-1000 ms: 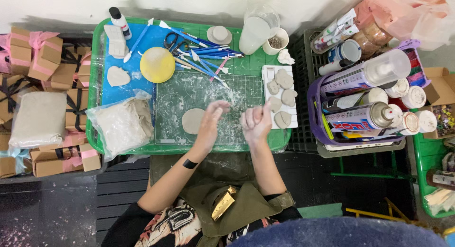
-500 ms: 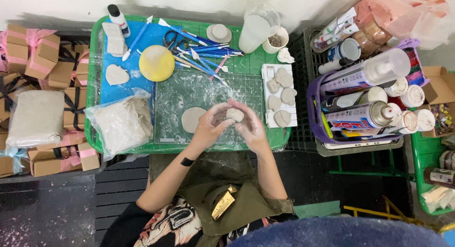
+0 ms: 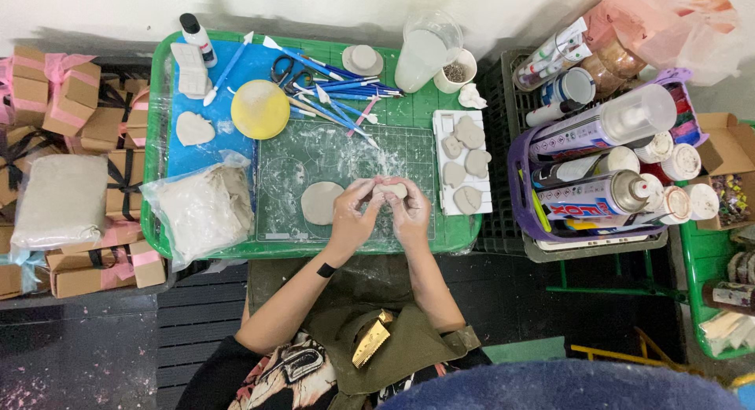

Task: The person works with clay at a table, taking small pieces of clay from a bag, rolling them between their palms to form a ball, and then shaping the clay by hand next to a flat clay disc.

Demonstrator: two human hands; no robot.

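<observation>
Both hands, left hand (image 3: 351, 218) and right hand (image 3: 409, 213), pinch a small pale clay lump (image 3: 391, 190), each grip apparently clamped on it. A flat round clay disc (image 3: 321, 202) lies just beside them on the dusty green cutting mat (image 3: 346, 154).

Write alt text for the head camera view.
Seen from above, both hands, left hand and right hand, pinch a small clay lump over a floury cutting mat on a green tray. A flat clay disc lies left of them.
</observation>
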